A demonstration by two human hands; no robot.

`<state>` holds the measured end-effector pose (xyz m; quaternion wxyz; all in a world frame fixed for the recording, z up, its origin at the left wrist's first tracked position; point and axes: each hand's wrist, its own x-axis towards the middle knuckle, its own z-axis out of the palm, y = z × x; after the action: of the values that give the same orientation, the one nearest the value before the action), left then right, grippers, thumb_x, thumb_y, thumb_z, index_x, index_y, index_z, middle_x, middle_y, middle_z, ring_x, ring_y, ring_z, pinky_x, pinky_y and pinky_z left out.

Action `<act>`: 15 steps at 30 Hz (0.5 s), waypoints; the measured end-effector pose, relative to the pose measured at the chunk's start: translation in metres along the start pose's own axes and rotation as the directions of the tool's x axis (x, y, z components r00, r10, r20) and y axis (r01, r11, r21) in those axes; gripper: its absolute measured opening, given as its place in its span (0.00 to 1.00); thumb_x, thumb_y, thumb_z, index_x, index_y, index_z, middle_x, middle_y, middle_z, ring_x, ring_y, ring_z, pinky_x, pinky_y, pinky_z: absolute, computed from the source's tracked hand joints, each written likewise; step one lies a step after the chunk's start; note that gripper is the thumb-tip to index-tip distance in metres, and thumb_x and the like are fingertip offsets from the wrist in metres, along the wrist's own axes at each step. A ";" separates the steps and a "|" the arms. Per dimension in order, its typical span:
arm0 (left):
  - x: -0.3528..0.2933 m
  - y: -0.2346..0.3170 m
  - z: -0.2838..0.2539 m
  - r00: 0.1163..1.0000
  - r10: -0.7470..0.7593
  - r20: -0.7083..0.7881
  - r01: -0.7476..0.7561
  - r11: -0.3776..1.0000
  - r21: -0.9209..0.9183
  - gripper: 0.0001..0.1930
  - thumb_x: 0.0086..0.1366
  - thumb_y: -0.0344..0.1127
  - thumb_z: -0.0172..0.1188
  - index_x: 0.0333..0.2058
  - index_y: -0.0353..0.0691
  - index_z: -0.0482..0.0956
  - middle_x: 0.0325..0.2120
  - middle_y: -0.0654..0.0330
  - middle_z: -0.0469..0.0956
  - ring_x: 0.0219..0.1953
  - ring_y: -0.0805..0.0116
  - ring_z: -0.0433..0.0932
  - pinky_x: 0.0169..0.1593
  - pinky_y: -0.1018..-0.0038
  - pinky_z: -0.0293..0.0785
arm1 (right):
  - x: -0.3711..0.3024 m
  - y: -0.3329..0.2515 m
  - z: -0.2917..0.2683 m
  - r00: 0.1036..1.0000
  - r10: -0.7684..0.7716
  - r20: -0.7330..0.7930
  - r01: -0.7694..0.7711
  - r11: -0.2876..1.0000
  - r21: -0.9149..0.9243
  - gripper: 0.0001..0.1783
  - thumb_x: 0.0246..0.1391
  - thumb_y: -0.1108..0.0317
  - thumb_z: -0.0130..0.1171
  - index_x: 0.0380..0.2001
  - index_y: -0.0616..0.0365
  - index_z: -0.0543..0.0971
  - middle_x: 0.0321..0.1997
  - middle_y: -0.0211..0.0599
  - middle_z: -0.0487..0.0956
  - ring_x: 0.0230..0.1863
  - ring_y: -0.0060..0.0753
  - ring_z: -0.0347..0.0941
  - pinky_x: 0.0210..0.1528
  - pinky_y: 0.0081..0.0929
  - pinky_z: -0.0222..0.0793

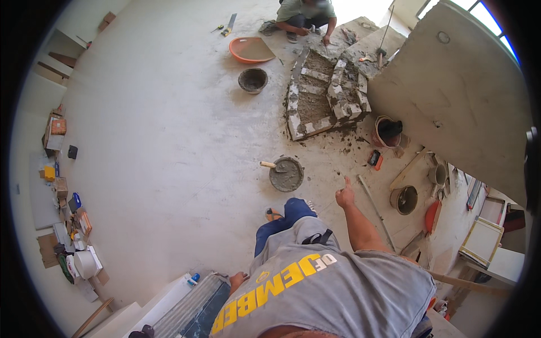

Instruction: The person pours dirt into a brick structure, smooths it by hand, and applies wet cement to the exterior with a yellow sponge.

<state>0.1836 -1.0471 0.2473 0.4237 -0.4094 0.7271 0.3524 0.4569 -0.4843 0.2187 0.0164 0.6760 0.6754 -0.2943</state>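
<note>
My right hand (345,195) is held out over the floor with its index finger stretched forward and nothing in its grip. To its left stands a round tub of wet grey mortar (287,176), with a wooden-handled trowel (268,164) resting in it. My left hand (238,279) hangs low by my side, near a stack of grey sheets or tiles (189,310); its fingers look loose and I see nothing in them. Ahead is a low framework of pale blocks (311,128) set in mortar, with rough fill between them.
Beyond the blocks a co-worker (307,19) crouches, hands near the far end. An orange basin (248,50) and a dark bucket (253,80) stand to the left. More buckets (404,200) and a long straight bar (375,208) lie right, below a sloping concrete slab (451,84).
</note>
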 end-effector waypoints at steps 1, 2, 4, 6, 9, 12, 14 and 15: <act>0.008 0.010 -0.011 0.996 0.054 0.068 -0.058 0.996 0.064 0.22 0.72 0.34 0.57 0.56 0.20 0.74 0.50 0.36 0.83 0.43 0.42 0.89 0.44 0.53 0.89 | 0.002 -0.018 0.009 0.999 -0.041 0.029 0.042 0.999 -0.016 0.51 0.56 0.71 0.61 0.81 0.47 0.53 0.42 0.45 0.89 0.50 0.55 0.84 0.59 0.51 0.76; 0.012 0.026 -0.021 0.995 0.058 0.085 -0.064 0.995 0.071 0.22 0.72 0.34 0.57 0.57 0.21 0.74 0.50 0.37 0.83 0.43 0.43 0.89 0.44 0.54 0.89 | 0.001 -0.042 0.019 0.995 -0.048 0.082 0.046 0.999 0.026 0.50 0.56 0.72 0.61 0.80 0.47 0.54 0.47 0.51 0.86 0.53 0.59 0.83 0.60 0.52 0.76; 0.011 0.072 -0.023 0.991 0.050 0.123 -0.062 0.994 0.094 0.21 0.73 0.33 0.56 0.58 0.23 0.74 0.49 0.38 0.84 0.42 0.43 0.89 0.44 0.54 0.89 | -0.002 -0.082 0.036 0.981 -0.053 0.188 0.035 0.995 0.097 0.49 0.55 0.73 0.61 0.79 0.46 0.55 0.59 0.62 0.81 0.58 0.66 0.79 0.62 0.54 0.75; 0.017 0.117 -0.025 0.982 0.121 0.145 -0.140 0.982 0.131 0.20 0.74 0.35 0.55 0.58 0.26 0.75 0.49 0.41 0.84 0.44 0.44 0.88 0.45 0.55 0.89 | 0.000 -0.126 0.055 0.974 -0.044 0.221 0.025 0.996 0.087 0.49 0.55 0.72 0.62 0.79 0.45 0.56 0.59 0.61 0.81 0.58 0.65 0.79 0.62 0.54 0.76; 0.023 0.201 -0.021 0.958 0.199 0.206 -0.246 0.940 0.238 0.22 0.75 0.36 0.55 0.61 0.26 0.74 0.51 0.42 0.83 0.47 0.46 0.87 0.49 0.55 0.87 | 0.005 -0.172 0.080 0.976 -0.023 0.216 0.003 0.995 0.096 0.49 0.56 0.72 0.63 0.78 0.46 0.56 0.59 0.60 0.82 0.59 0.65 0.79 0.62 0.54 0.76; 0.033 0.292 -0.013 0.916 0.285 0.284 -0.363 0.888 0.281 0.22 0.76 0.39 0.57 0.61 0.27 0.74 0.53 0.42 0.82 0.48 0.47 0.87 0.49 0.56 0.87 | 0.030 -0.194 0.104 0.991 0.013 0.130 -0.024 0.996 0.085 0.47 0.56 0.72 0.63 0.78 0.48 0.57 0.57 0.60 0.83 0.57 0.63 0.81 0.61 0.54 0.76; 0.041 0.348 -0.022 0.908 0.335 0.252 -0.394 0.888 0.239 0.22 0.76 0.40 0.58 0.60 0.28 0.75 0.54 0.42 0.82 0.48 0.46 0.87 0.48 0.57 0.87 | 0.047 -0.226 0.118 0.988 0.083 0.128 -0.093 0.993 0.077 0.46 0.56 0.72 0.63 0.78 0.50 0.59 0.58 0.60 0.82 0.57 0.63 0.81 0.62 0.54 0.76; 0.043 0.369 -0.029 0.914 0.346 0.212 -0.387 0.900 0.203 0.23 0.76 0.40 0.58 0.60 0.27 0.74 0.54 0.41 0.82 0.49 0.46 0.87 0.48 0.56 0.87 | 0.053 -0.244 0.119 0.977 0.151 0.151 -0.163 0.984 0.071 0.46 0.56 0.72 0.62 0.77 0.50 0.59 0.61 0.60 0.81 0.58 0.63 0.81 0.62 0.54 0.76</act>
<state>-0.1687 -0.9313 0.2810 0.4565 -0.1789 0.7895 0.3691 0.1828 -0.4655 0.1895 0.0605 0.7041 0.6041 -0.3684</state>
